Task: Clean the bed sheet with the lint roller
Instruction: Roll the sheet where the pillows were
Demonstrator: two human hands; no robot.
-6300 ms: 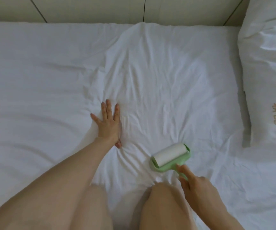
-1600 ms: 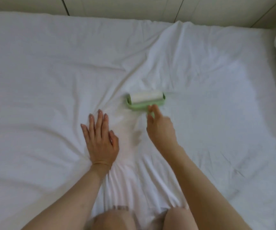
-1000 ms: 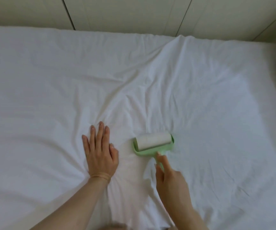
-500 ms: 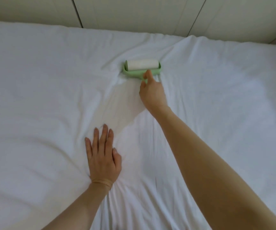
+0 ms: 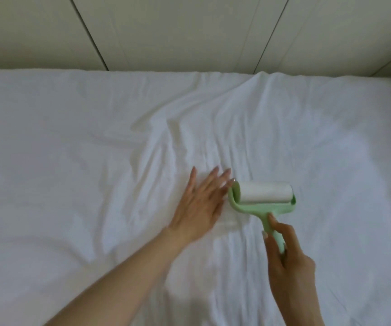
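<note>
Green-handled lint roller [image 5: 261,196] in right hand [image 5: 288,262], left hand [image 5: 199,205] seemingly flat on wrinkled bed sheet [image 5: 95,172]

No writing, label, brand mark or number can be read here. The lint roller [image 5: 265,193] shows only its plain white roll and pale green frame and handle (part of the handle is covered by fingers), the bed sheet [image 5: 72,161] is unmarked white, and the wall panels [image 5: 189,31] behind are bare.

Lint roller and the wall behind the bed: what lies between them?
Head view: only wrinkled white bed sheet lies between the lint roller and the wall, nothing else.
</note>
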